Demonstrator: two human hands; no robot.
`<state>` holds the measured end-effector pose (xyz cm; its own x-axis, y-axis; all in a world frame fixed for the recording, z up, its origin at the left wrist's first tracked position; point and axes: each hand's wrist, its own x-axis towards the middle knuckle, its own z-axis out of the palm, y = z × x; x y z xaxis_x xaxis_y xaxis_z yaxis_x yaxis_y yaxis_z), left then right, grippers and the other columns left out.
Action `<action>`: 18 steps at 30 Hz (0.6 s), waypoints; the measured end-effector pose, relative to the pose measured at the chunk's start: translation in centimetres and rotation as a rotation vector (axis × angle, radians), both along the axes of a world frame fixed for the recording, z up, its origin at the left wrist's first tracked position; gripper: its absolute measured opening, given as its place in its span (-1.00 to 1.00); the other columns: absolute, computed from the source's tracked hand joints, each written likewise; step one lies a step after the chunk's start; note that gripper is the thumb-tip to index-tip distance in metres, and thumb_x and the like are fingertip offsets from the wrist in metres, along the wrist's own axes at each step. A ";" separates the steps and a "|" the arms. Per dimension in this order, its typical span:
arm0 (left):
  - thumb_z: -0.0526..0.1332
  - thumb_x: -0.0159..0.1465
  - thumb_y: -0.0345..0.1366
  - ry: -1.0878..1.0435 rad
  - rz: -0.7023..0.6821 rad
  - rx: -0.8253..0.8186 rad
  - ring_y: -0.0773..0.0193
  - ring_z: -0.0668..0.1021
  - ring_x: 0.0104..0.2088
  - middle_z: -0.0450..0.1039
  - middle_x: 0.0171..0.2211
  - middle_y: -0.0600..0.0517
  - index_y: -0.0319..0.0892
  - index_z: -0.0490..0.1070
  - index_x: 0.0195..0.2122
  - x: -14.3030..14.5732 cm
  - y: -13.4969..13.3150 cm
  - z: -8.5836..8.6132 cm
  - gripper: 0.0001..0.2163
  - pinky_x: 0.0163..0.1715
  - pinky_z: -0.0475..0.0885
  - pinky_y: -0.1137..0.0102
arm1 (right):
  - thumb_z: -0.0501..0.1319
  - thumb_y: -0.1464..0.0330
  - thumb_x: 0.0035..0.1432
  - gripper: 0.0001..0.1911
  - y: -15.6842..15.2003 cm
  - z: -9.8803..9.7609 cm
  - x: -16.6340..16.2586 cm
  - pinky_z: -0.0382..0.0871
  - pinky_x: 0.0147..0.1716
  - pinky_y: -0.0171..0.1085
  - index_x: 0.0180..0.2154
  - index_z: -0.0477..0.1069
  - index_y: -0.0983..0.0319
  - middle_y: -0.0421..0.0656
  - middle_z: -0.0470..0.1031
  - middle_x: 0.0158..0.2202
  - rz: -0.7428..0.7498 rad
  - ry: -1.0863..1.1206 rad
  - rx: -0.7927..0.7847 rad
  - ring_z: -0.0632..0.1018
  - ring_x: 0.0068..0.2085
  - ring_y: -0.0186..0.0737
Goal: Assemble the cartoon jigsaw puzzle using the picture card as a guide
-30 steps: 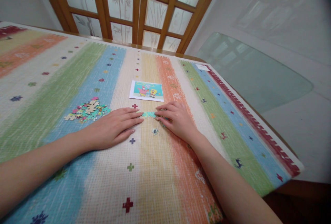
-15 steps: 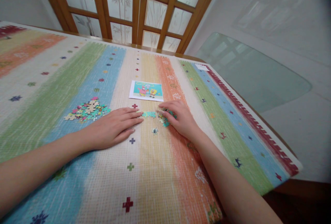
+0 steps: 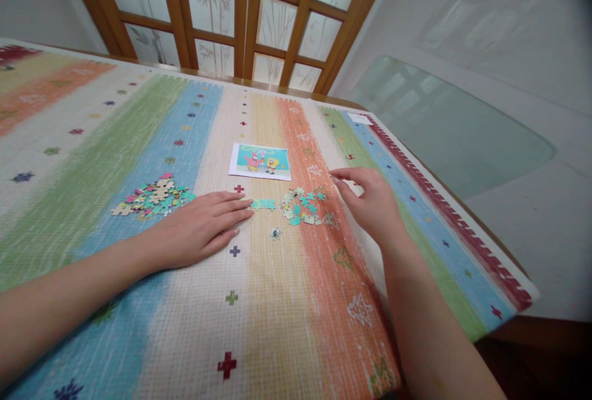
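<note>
My left hand point(image 3: 203, 222) lies flat and open on the striped mat point(image 3: 139, 301). Its fingertips touch the left end of a short joined strip of teal puzzle pieces point(image 3: 263, 204). Just right of the strip, a small cluster of loose pieces point(image 3: 306, 208) is spread on the orange stripe. My right hand point(image 3: 372, 203) hovers right of that cluster with its fingers curled and pinched together; whether they hold a piece is hidden. One lone piece point(image 3: 275, 233) lies below the strip.
A bigger heap of puzzle pieces point(image 3: 150, 196) sits left of my left hand. A printed cartoon picture point(image 3: 261, 161) lies beyond the strip. Wooden glazed doors point(image 3: 240, 12) stand behind the mat, and a glass tabletop point(image 3: 444, 135) lies to the right.
My right hand has lifted off the strip's right end and drawn away to the right, uncovering the small cluster of loose pieces. My left hand has stayed put.
</note>
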<state>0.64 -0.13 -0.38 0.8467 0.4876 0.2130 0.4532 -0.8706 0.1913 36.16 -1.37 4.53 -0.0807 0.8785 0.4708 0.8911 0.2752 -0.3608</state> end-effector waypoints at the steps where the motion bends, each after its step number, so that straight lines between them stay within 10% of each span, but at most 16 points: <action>1: 0.02 0.49 -0.20 0.002 0.002 0.013 0.14 0.29 0.34 0.31 0.32 0.01 -0.11 0.30 0.30 0.0 0.0 0.0 -0.60 0.35 0.17 0.18 | 0.19 0.36 0.24 -0.79 -0.1 0.1 0.2 0.38 -0.01 0.02 -0.16 0.60 0.16 -0.05 0.65 -0.18 -0.003 -0.013 -0.064 0.58 -0.09 0.00; 7: 0.02 0.48 -0.21 -0.004 0.022 0.075 0.12 0.32 0.32 0.37 0.27 -0.02 -0.12 0.34 0.27 -0.1 0.1 0.2 -0.62 0.35 0.17 0.13 | 0.24 0.37 0.21 -0.83 -0.4 0.2 0.3 0.42 -0.16 -0.14 -0.23 0.63 0.17 -0.09 0.65 -0.23 0.090 -0.109 -0.498 0.60 -0.20 -0.09; 18: 0.00 0.48 -0.26 -0.022 0.021 0.035 0.12 0.25 0.37 0.19 0.38 -0.05 -0.11 0.29 0.30 -0.2 0.0 0.0 -0.61 0.35 0.18 0.14 | 0.18 0.50 0.21 -0.77 0.0 -0.1 0.9 0.41 -0.13 -0.09 -0.19 0.60 0.24 0.00 0.61 -0.20 -0.047 -0.270 -0.447 0.58 -0.19 -0.05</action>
<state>0.47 -0.12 -0.43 0.8311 0.4973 0.2490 0.4676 -0.8672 0.1713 37.11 -1.33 4.45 -0.1035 0.9945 0.0167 0.9763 0.1048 -0.1893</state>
